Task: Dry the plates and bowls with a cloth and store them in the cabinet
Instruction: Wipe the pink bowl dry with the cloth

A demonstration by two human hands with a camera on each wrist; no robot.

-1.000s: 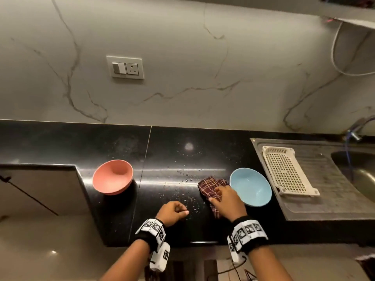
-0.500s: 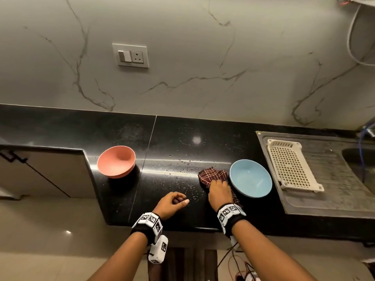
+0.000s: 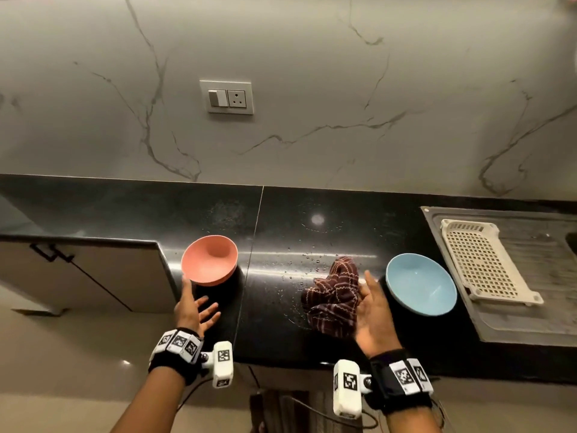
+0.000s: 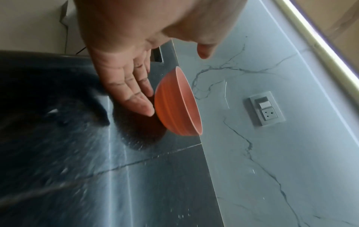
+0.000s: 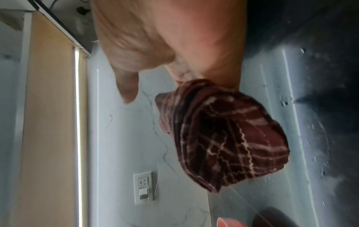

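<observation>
A pink bowl (image 3: 209,259) stands upright on the black counter (image 3: 125,214), at its left corner. My left hand (image 3: 199,296) is open just in front of it. In the left wrist view the fingertips (image 4: 146,110) reach the pink bowl's (image 4: 178,104) outer wall; I cannot tell whether they touch. A blue bowl (image 3: 421,284) stands to the right. My right hand (image 3: 370,304) is turned palm up beside it and holds a bunched maroon checked cloth (image 3: 335,295) above the counter. The cloth (image 5: 223,138) hides the fingers; the thumb sticks out free.
Water drops (image 3: 312,260) speckle the counter between the bowls. A white perforated rack (image 3: 487,264) lies on the steel drainboard (image 3: 530,323) at the right. A lower cabinet door with a dark handle (image 3: 50,253) is at the left. A wall socket (image 3: 226,96) sits above.
My left hand has opened from a loose fist and moved left to the pink bowl. My right hand has turned palm up and lifted the cloth off the counter.
</observation>
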